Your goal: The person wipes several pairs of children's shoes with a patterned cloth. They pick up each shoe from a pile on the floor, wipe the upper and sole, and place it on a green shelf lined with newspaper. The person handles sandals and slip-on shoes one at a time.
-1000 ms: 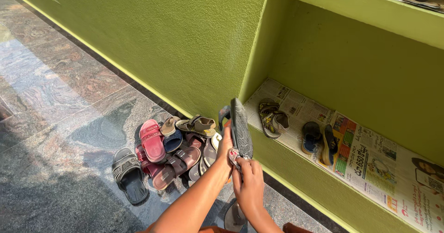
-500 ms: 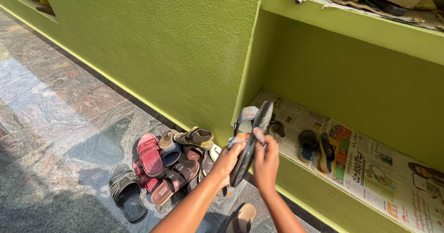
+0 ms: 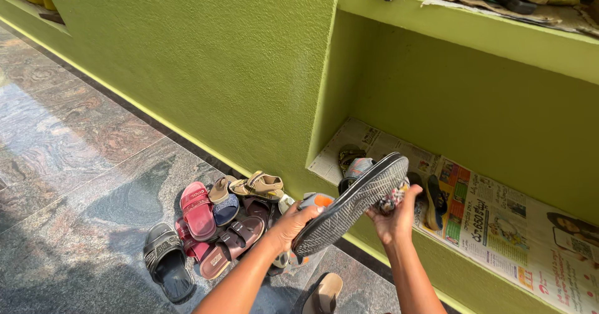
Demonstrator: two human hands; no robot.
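A grey sandal with a patterned sole is held sole-up in front of a green wall niche. My left hand grips its heel end. My right hand holds its toe end together with a small crumpled patterned cloth pressed against the sole. A second sandal with grey and orange straps shows just behind the held one.
A pile of several sandals and slippers lies on the polished stone floor at the wall's foot. The niche floor is lined with newspaper and holds small shoes. A tan slipper lies below my arms. An upper shelf carries clutter.
The sandal has swung from nearly upright to tilted across, toe end toward the niche. My right hand moved right and up along the sole with the cloth.
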